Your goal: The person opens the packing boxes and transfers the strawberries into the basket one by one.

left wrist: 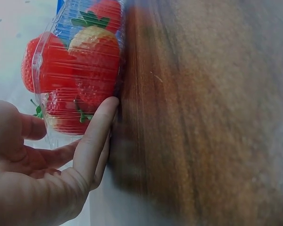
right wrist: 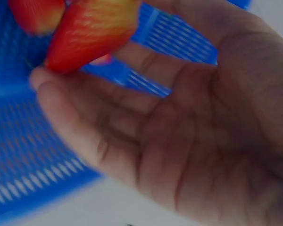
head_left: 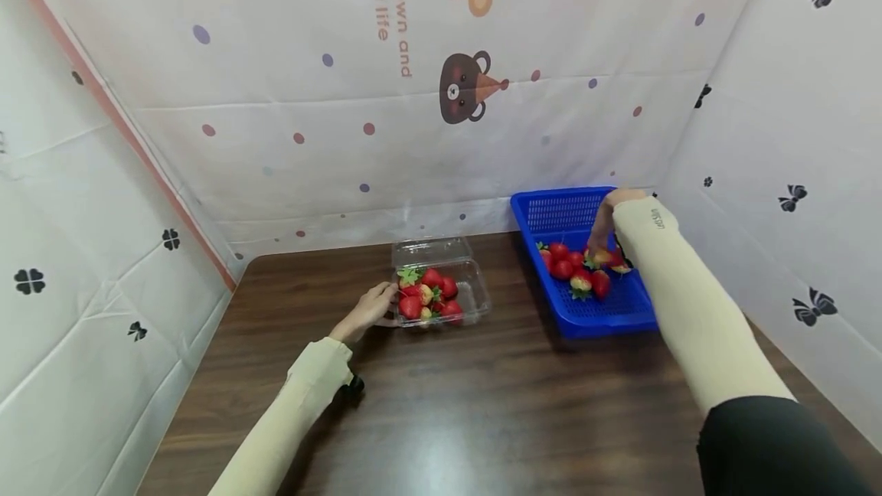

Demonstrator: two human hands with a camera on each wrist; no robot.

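Observation:
A clear plastic clamshell box (head_left: 475, 293) with its lid raised stands on the table, several strawberries (head_left: 432, 278) heaped toward its left side. My left hand (head_left: 370, 306) holds the box at its left end. In the left wrist view one long digit lies low along the plastic wall, and other fingers bend at the rim. Over at the right, my right hand (head_left: 608, 217) reaches down into a blue plastic basket (head_left: 606, 325) holding several strawberries. The right wrist view shows its curled fingers around a red strawberry (right wrist: 94, 35) with a pale end.
Both containers stand on a dark wood-grain table (head_left: 427, 404), the basket right of the box. Behind the table hangs a white printed sheet (head_left: 386, 159), and more patterned sheeting (head_left: 792, 136) closes off the right side.

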